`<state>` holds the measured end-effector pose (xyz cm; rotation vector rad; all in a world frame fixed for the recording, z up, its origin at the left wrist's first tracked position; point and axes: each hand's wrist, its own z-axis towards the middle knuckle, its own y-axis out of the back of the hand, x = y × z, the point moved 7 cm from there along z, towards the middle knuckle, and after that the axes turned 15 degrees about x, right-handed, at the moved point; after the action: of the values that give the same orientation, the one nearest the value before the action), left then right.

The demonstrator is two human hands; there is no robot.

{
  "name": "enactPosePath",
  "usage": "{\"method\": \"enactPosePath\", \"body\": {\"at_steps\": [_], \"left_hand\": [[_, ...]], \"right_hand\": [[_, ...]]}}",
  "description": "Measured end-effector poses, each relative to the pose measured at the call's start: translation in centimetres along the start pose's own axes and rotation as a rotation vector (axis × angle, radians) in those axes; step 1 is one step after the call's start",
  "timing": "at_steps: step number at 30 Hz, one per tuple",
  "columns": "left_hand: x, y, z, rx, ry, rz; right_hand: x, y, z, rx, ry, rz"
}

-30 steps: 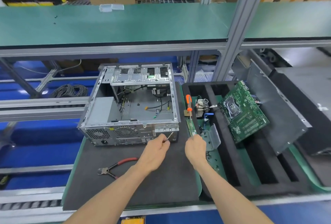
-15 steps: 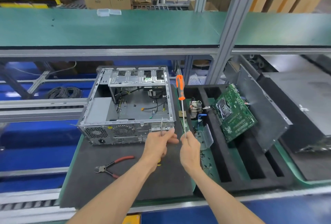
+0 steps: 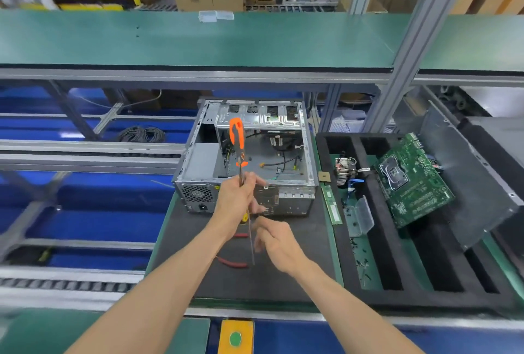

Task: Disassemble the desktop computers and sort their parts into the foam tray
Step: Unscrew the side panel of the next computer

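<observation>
right hand (image 3: 279, 243) hangs loosely curled, holding nothing, beside the thin metal shaft. left hand (image 3: 241, 200) grips the orange-handled screwdriver (image 3: 237, 138) by that shaft, handle up, over the black mat (image 3: 283, 274). beyond, the open grey metal computer case (image 3: 249, 161) stands just left of the black foam tray (image 3: 351, 274) holding the green motherboard (image 3: 411, 180). gripped so far from its handle, the tool could slip and drop.

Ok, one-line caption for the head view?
Left hand grips orange screwdriver before open computer case; right hand empty below.
</observation>
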<state>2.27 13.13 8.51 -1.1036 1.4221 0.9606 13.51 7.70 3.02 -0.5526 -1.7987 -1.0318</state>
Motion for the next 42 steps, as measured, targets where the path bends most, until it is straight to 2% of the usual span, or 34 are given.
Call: {"method": "enactPosePath", "body": {"at_steps": [2,5,9,12,18,22,26,35,42], "left_hand": [[-0.4,1.7,-0.7,0.049,0.016,0.175],[-0.1,4.0,-1.9,0.164,0.048,0.629],[3.8,7.1,-3.7,0.279,0.265,1.053],[7.3,8.2,-4.8,0.364,0.364,1.204],[12.4,6.8,-5.0,0.491,0.393,1.293],[13.8,6.4,-4.7,0.497,0.366,1.315],[12.7,6.4,-4.2,0.488,0.312,1.384],[9.8,6.9,-7.4,0.531,0.253,1.448],[10.3,7.4,-12.2,0.522,0.232,1.518]], "right_hand": [[-0.3,-1.1,1.0,0.032,-0.081,-0.186],[-1.1,-3.6,2.4,0.124,-0.151,-0.414],[-2.5,-6.4,2.8,0.195,-0.198,-0.505],[-3.4,-7.0,2.5,0.206,-0.207,-0.511],[-4.8,-6.1,1.4,0.219,-0.252,-0.48],[-5.2,-5.7,0.2,0.237,-0.28,-0.511],[-5.0,-6.6,-0.7,0.359,-0.307,-0.591],[-3.8,-13.1,-2.6,0.617,-0.213,-0.846],[-5.4,-17.4,-3.8,0.659,-0.252,-1.04]]}}
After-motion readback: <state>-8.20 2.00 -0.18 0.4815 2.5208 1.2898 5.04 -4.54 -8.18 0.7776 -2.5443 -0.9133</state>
